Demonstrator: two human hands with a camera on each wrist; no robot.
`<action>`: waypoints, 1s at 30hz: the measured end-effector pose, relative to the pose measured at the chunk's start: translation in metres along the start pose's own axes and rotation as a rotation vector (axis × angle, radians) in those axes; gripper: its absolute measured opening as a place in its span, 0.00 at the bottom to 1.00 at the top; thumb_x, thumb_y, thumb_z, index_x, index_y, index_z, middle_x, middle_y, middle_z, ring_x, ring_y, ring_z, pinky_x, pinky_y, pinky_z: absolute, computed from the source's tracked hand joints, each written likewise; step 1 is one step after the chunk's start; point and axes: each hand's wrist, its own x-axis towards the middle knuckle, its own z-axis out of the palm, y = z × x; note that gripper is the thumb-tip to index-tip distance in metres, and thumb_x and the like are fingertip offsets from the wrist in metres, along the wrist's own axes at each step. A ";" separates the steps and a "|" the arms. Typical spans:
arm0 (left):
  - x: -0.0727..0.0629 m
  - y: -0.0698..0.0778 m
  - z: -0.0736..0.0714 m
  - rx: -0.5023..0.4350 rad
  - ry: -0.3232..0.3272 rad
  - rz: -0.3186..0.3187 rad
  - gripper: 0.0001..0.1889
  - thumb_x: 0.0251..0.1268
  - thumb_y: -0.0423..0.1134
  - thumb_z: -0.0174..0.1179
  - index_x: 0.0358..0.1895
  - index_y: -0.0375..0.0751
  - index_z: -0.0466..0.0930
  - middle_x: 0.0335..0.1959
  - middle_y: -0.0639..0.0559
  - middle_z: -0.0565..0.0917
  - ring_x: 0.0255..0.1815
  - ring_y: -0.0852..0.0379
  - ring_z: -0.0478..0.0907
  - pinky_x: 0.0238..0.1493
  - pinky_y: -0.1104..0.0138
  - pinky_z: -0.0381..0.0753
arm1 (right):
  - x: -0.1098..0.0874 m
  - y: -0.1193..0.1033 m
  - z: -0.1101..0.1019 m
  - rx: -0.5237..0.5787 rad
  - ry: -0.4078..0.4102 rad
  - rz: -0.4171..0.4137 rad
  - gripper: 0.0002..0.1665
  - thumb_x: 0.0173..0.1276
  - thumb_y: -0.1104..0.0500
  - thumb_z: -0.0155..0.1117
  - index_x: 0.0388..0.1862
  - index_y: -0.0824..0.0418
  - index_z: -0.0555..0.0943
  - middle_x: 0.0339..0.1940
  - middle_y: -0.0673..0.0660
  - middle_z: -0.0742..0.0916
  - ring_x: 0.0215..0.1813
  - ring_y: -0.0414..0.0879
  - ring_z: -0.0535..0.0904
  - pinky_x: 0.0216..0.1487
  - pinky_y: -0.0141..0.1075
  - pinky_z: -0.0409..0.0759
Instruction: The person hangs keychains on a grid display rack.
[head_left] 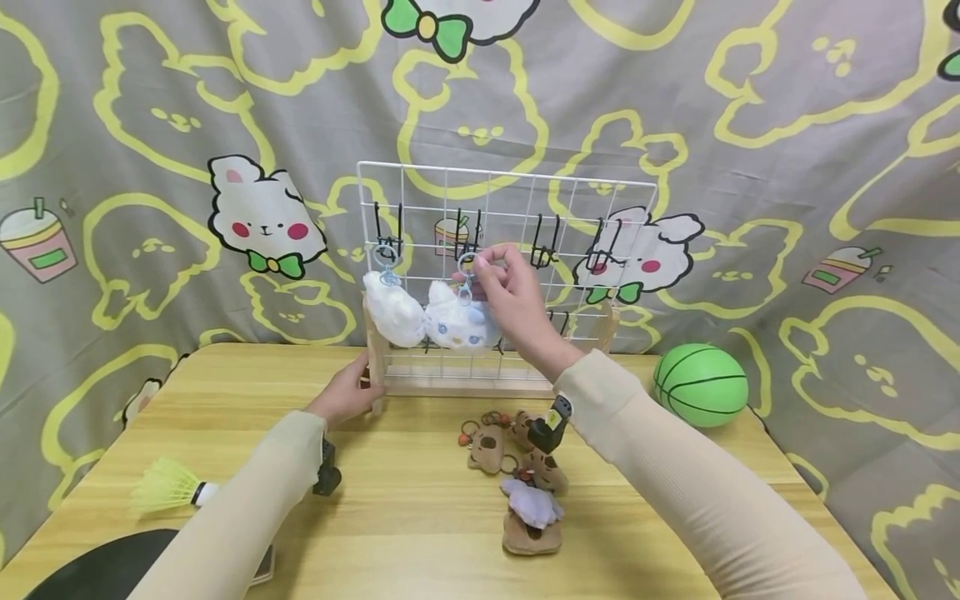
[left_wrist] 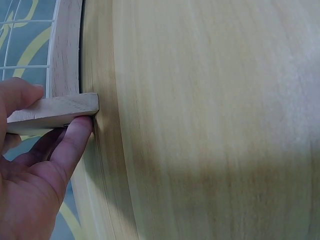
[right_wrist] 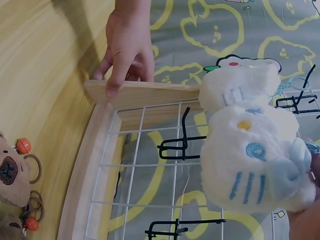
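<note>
At a wire rack (head_left: 489,172), right hand (head_left: 517,292) pinching a plush keychain (head_left: 456,325), left hand (head_left: 348,390) gripping the wooden stand (left_wrist: 60,108)

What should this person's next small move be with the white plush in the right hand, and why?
Probably ease the blue ring fully onto the black hook: the right hand pinches that ring beside it, though whether it's already hooked is unclear. Another white plush hangs from the next hook, and the left hand grips the rack's wooden end.

The cat plush (head_left: 459,327) is white-and-blue, the ball (head_left: 701,385) black-lined green.
</note>
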 end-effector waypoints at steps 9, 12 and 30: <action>-0.003 0.001 -0.001 0.002 -0.005 0.002 0.39 0.73 0.29 0.54 0.83 0.30 0.47 0.65 0.22 0.73 0.62 0.30 0.78 0.45 0.60 0.86 | -0.007 0.003 -0.009 -0.077 -0.001 0.004 0.10 0.85 0.59 0.51 0.53 0.65 0.73 0.58 0.71 0.88 0.66 0.59 0.85 0.66 0.48 0.84; -0.003 0.003 0.000 0.004 -0.007 0.000 0.39 0.73 0.29 0.54 0.84 0.31 0.47 0.66 0.22 0.73 0.63 0.29 0.78 0.46 0.59 0.86 | -0.011 0.005 -0.015 -0.118 0.014 0.021 0.10 0.84 0.58 0.52 0.54 0.65 0.73 0.60 0.66 0.88 0.67 0.56 0.84 0.59 0.38 0.87; -0.004 0.003 -0.001 0.007 -0.013 -0.003 0.39 0.74 0.30 0.54 0.83 0.29 0.47 0.63 0.22 0.74 0.60 0.31 0.79 0.45 0.59 0.87 | -0.064 0.035 -0.049 -0.232 0.056 0.001 0.10 0.83 0.64 0.51 0.55 0.70 0.73 0.61 0.69 0.87 0.68 0.57 0.83 0.77 0.44 0.75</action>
